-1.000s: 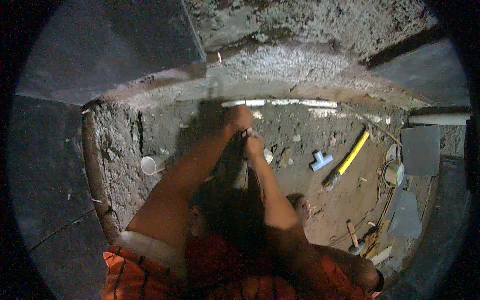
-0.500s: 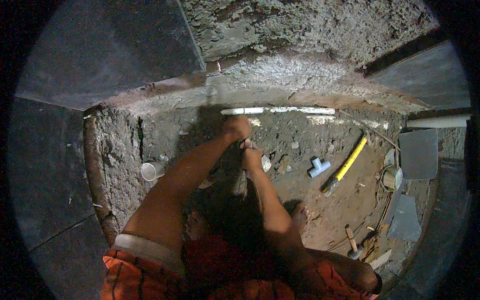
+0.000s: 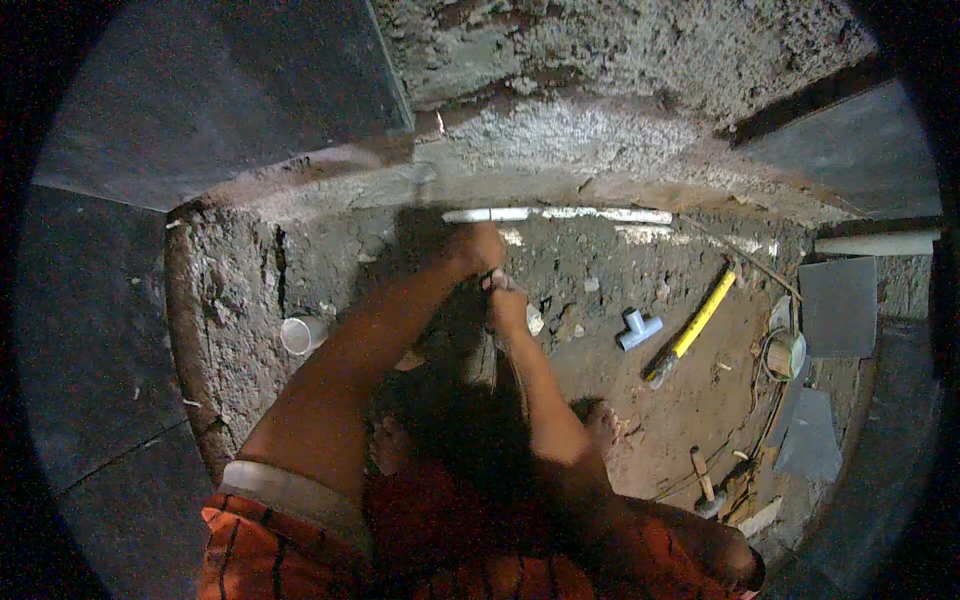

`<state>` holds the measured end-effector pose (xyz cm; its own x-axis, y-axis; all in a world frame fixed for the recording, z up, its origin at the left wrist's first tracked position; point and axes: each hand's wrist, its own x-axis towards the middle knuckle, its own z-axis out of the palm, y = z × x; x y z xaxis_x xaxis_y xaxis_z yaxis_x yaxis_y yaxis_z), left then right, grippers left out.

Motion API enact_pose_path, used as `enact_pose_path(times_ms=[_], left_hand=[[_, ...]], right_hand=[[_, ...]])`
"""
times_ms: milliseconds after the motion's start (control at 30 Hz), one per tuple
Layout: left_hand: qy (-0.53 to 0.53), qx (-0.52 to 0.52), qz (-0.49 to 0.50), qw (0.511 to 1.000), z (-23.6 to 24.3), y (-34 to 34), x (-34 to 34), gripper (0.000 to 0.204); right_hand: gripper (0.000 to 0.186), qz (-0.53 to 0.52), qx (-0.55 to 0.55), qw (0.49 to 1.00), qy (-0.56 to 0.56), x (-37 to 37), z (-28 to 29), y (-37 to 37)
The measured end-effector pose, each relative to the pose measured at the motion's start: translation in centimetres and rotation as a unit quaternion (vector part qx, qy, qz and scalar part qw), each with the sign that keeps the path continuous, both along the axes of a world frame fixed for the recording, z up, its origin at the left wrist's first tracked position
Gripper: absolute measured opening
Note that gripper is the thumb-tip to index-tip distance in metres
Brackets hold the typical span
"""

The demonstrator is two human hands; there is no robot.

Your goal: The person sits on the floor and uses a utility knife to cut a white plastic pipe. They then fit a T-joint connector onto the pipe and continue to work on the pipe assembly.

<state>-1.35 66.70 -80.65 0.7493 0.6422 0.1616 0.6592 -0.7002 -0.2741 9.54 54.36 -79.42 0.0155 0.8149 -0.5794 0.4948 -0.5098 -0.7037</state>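
Observation:
My left hand is closed in a fist just below a white pipe lying along the back edge. My right hand is closed directly beneath it, the two nearly stacked. Both grip something narrow and dark; a thin length shows under my right hand, but what it is I cannot make out. A pale lump lies beside my right hand. My bare feet are on either side of a deep shadow below the hands.
Around me are dark tiled surfaces, a white cylinder, a blue T fitting, a yellow-handled tool, a round container, a wooden-handled hammer, grey tile pieces and rough mortar.
The view has shifted slightly down, then a little up again. Both hands stay closed together in much the same spot relative to the surroundings.

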Motion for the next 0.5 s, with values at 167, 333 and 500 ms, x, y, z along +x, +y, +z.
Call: enact_pose_path(times_ms=[167, 333, 500], left_hand=[[-0.044, -0.041, 0.003, 0.998, 2.5, -1.7, 4.0, 0.013], [-0.096, -0.15, 0.086, 0.98, 8.2, -2.3, 1.3, 0.021], [-0.291, -0.327, 0.374, 0.818, 13.9, -3.7, 1.6, 0.027]], right_hand=[[0.04, -0.049, 0.008, 0.998, 0.039, 3.4, 0.5, -1.4], [0.031, 0.01, 0.0, 0.998, 0.065, 3.2, 4.9, -0.1], [0.019, -0.163, -0.153, 0.93, 0.292, 2.3, 9.7, 0.3]])
